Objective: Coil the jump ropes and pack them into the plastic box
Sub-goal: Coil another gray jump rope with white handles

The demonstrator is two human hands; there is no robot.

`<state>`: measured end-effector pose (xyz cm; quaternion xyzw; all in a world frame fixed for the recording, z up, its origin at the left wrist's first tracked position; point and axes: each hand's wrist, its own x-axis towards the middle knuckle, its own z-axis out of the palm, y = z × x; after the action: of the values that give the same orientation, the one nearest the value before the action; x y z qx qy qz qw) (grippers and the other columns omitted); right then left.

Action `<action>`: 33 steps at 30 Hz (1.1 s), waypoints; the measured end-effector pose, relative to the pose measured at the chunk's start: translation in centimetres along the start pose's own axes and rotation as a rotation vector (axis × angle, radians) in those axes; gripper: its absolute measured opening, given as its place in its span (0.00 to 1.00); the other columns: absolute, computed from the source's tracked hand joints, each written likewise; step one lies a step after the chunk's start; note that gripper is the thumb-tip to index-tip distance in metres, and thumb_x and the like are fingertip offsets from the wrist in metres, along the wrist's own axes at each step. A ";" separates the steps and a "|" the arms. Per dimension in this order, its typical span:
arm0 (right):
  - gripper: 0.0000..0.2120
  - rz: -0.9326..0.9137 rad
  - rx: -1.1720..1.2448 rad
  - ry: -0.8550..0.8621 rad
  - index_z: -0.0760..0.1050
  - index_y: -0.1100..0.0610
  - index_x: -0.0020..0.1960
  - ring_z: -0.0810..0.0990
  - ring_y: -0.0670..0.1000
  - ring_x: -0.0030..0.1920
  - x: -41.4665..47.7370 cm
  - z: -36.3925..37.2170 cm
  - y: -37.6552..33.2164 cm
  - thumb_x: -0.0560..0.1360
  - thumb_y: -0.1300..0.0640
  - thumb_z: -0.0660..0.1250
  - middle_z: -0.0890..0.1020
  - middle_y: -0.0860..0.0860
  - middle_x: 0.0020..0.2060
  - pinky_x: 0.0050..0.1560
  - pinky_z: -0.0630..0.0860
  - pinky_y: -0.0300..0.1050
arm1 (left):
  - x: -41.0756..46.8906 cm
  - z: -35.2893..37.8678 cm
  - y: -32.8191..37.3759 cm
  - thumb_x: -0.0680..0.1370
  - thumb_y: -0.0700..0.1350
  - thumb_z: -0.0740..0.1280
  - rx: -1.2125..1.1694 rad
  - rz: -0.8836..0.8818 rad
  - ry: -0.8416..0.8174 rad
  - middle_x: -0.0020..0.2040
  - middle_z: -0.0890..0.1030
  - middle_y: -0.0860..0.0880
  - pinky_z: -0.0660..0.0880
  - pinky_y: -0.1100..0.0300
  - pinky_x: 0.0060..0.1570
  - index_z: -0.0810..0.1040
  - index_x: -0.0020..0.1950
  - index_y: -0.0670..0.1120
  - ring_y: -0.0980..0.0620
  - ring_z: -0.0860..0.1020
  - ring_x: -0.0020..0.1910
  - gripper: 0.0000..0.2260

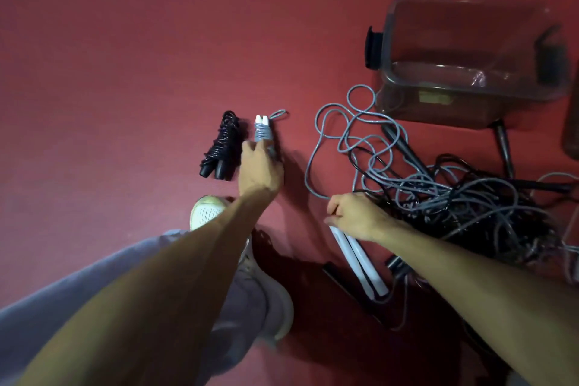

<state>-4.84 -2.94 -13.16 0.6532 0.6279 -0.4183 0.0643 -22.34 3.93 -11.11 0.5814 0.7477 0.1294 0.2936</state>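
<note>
From my seat I read the left hand (260, 166) as closed around the lower end of the grey coiled rope (262, 132). That bundle lies on the red floor (109, 88) with its long axis running away from the camera, its two white handle tips pointing to the far side and a small loop sticking out beside them. Just to its left, touching or nearly so (I cannot tell which), the black coiled rope (221, 147) lies almost parallel, handle ends toward me. The right hand (354, 216) is clenched on the upper end of a pair of white handles (360, 263), which slant down and to the right. Beyond it sprawls the tangle of ropes (454, 197), grey and black. The plastic box (463, 103) stands open at the far right, behind the tangle.
</note>
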 end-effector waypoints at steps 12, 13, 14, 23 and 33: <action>0.09 -0.024 -0.112 0.072 0.75 0.58 0.54 0.79 0.59 0.56 -3.4 -1.0 -0.2 0.76 0.56 0.69 0.79 0.58 0.54 0.54 0.74 0.48 | -5.6 0.2 2.6 0.74 0.34 0.63 -0.050 0.087 -0.250 0.50 0.81 0.40 0.70 0.60 0.49 0.81 0.55 0.41 0.42 0.79 0.49 0.12; 0.07 -0.027 -0.024 0.098 0.76 0.58 0.50 0.79 0.57 0.52 -3.9 -1.8 -0.1 0.75 0.57 0.70 0.81 0.57 0.50 0.51 0.73 0.46 | -5.8 -0.1 3.0 0.74 0.34 0.63 -0.023 0.095 -0.318 0.47 0.83 0.41 0.70 0.60 0.45 0.82 0.54 0.41 0.43 0.80 0.48 0.13; 0.05 -0.043 0.056 0.130 0.76 0.56 0.46 0.79 0.55 0.48 -4.6 -2.8 0.0 0.74 0.58 0.71 0.81 0.56 0.44 0.47 0.72 0.44 | -6.1 -0.5 3.6 0.74 0.34 0.64 -0.014 0.095 -0.398 0.45 0.82 0.41 0.70 0.60 0.43 0.82 0.54 0.41 0.45 0.79 0.46 0.12; 0.14 -0.212 0.435 0.451 0.70 0.53 0.46 0.77 0.43 0.33 -15.1 -15.1 -0.4 0.71 0.68 0.72 0.81 0.53 0.39 0.36 0.72 0.35 | -11.2 -7.9 14.3 0.76 0.33 0.67 -0.022 0.218 -0.830 0.44 0.78 0.42 0.70 0.64 0.33 0.74 0.56 0.45 0.51 0.77 0.35 0.12; 0.16 -0.422 0.736 0.971 0.70 0.49 0.42 0.76 0.48 0.34 -28.4 -25.0 -2.1 0.70 0.67 0.73 0.78 0.49 0.36 0.41 0.76 0.50 | -19.6 -14.4 27.5 0.76 0.47 0.72 -0.179 0.646 -0.382 0.36 0.82 0.44 0.78 0.51 0.42 0.78 0.38 0.47 0.50 0.78 0.34 0.08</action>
<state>8.93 -9.06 21.61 0.6101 0.5158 -0.2668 -0.5390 -6.04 -4.45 20.67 0.7726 0.4437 0.1694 0.4214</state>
